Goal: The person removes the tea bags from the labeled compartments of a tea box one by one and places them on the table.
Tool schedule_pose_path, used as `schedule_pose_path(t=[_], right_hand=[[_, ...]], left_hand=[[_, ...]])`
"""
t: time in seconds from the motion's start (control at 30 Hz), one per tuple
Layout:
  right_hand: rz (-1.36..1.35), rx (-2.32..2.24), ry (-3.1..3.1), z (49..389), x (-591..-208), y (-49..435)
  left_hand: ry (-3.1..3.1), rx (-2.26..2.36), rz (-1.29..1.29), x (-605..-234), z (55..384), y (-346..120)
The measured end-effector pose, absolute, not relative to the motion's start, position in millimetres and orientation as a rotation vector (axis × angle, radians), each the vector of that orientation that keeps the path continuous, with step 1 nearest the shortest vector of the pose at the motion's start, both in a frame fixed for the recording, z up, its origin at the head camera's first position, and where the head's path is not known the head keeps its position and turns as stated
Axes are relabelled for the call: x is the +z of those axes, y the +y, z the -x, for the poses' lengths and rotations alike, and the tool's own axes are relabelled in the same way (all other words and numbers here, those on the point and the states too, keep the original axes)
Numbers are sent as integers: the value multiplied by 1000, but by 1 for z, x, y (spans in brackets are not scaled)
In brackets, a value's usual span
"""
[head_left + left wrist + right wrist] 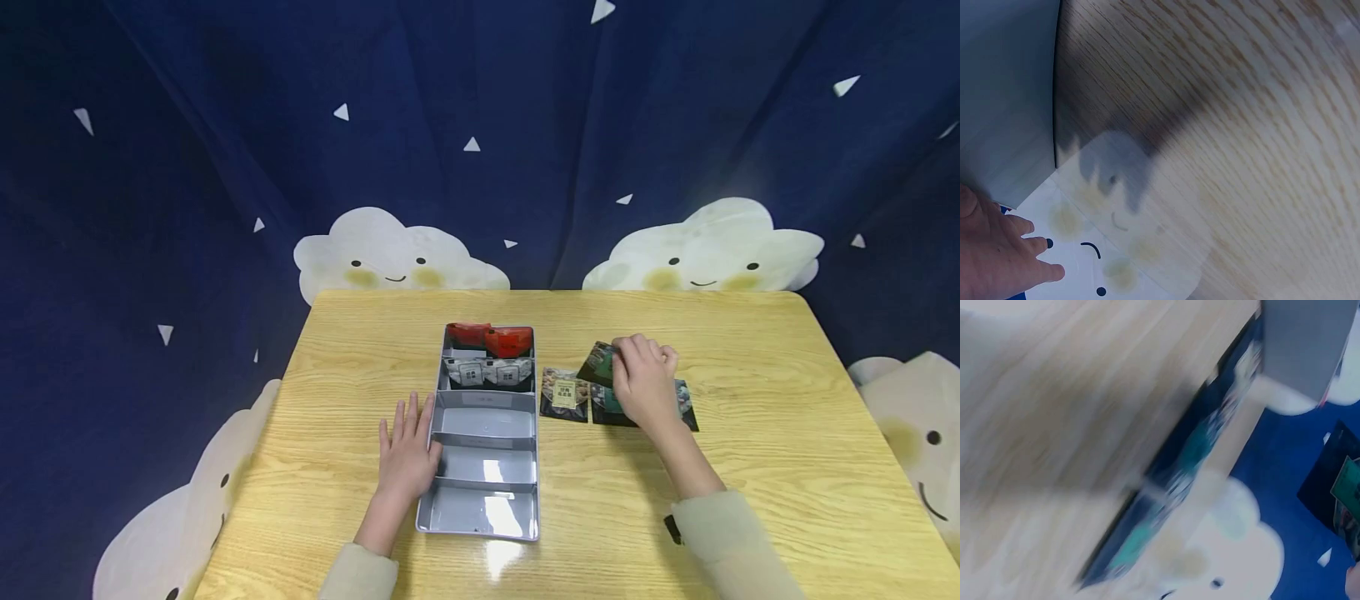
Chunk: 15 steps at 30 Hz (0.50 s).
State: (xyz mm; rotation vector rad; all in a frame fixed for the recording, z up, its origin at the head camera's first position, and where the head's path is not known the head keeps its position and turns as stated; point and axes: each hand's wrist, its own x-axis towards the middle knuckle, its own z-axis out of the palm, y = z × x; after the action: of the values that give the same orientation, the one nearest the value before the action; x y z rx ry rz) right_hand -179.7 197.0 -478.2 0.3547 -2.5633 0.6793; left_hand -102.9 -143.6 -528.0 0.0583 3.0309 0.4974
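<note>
A grey divided box point(486, 422) stands lengthwise on the table. Its farthest compartment holds red packets point(508, 342), the one before it silver-and-black packets point(471, 372); the three nearer compartments hold nothing. My left hand point(407, 457) lies along the box's left side, fingers extended and thumb at the rim. To the right of the box, my right hand point(647, 377) pinches a dark packet with a green label point(597, 363), tilted above the table. Beneath that hand lie green-label packets point(684, 400), partly covered by it. A yellow-label packet point(564, 393) lies between them and the box.
The wooden table point(780, 433) extends to both sides of the box. Behind it hangs a dark blue curtain point(525, 108) with white clouds and triangles.
</note>
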Motion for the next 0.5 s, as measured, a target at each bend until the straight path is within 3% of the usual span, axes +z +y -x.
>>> schedule_pose_path(t=[0.5], right_hand=[[-64,605,-2659,168,-496,317]], left_hand=[[3030,493,-61,-527,103,-143]])
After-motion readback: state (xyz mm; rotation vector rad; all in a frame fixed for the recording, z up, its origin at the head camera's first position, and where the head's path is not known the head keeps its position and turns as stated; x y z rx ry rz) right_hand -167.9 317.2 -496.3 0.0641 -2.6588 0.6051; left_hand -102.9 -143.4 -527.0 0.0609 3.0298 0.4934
